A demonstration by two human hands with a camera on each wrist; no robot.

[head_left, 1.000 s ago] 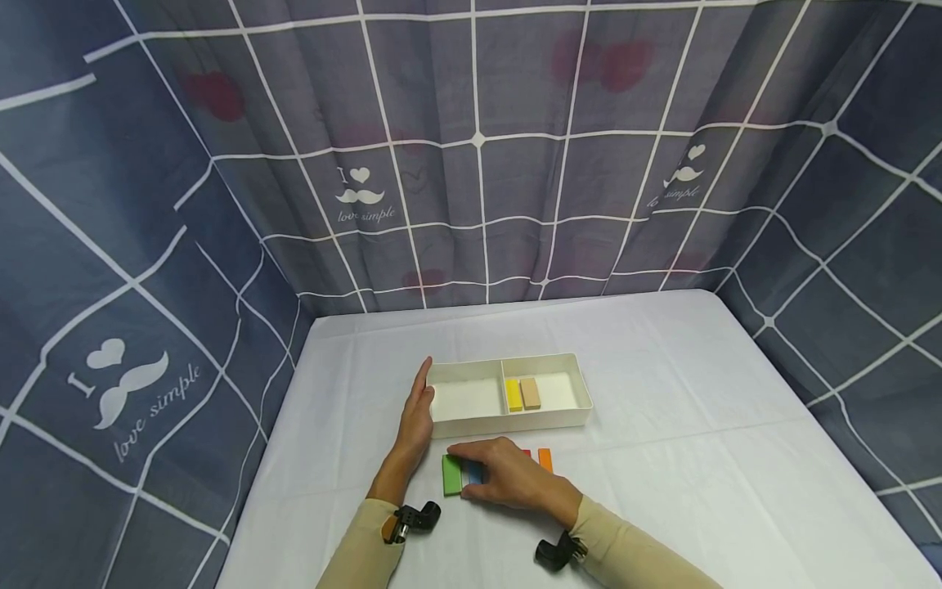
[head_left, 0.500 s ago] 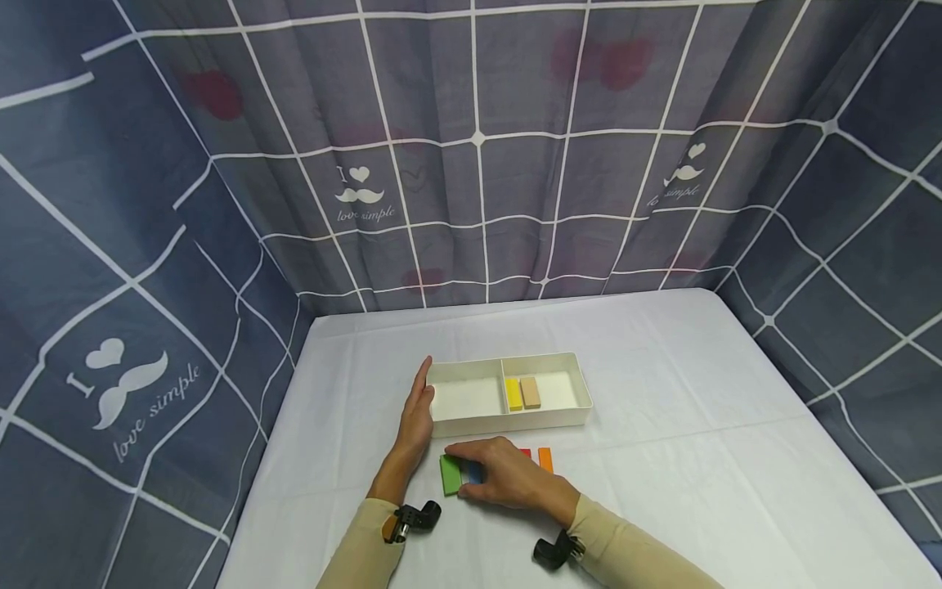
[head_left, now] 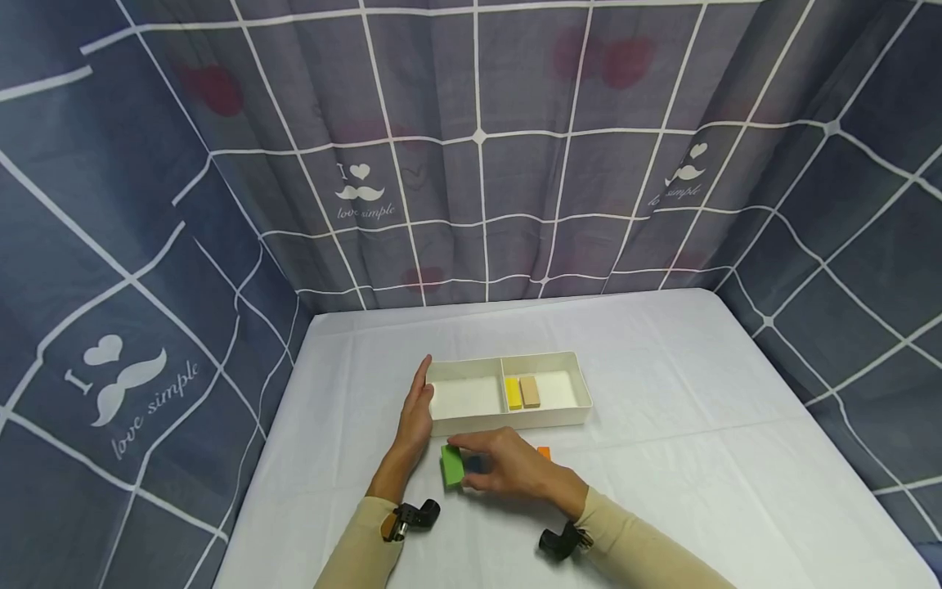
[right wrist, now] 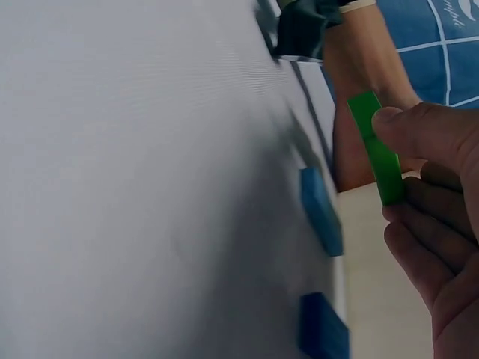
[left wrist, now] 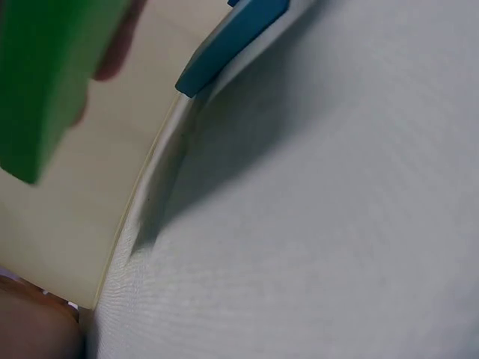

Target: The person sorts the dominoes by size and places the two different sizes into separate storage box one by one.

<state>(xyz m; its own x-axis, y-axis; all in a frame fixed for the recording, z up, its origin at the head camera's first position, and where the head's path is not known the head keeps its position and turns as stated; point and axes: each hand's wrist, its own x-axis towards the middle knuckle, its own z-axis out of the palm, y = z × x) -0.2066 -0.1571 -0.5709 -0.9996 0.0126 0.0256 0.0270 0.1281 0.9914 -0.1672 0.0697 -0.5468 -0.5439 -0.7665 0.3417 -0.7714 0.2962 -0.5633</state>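
Observation:
My right hand pinches a flat green block between thumb and fingers. The right wrist view shows the green block raised off the cloth, the thumb on one face. My left hand rests with straight fingers along the left end of a white two-compartment box. A yellow block and a tan block stand in the box's right compartment, near the divider; its left compartment holds nothing. A light blue block and a darker blue block lie on the cloth beside the box.
An orange block shows past the right hand, in front of the box. White cloth covers the table. A dark checked curtain surrounds it at the back and sides.
The right hand has raised the green block off the cloth and tilted it. A red block seen earlier is now hidden behind that hand. The left hand has stayed at the box.

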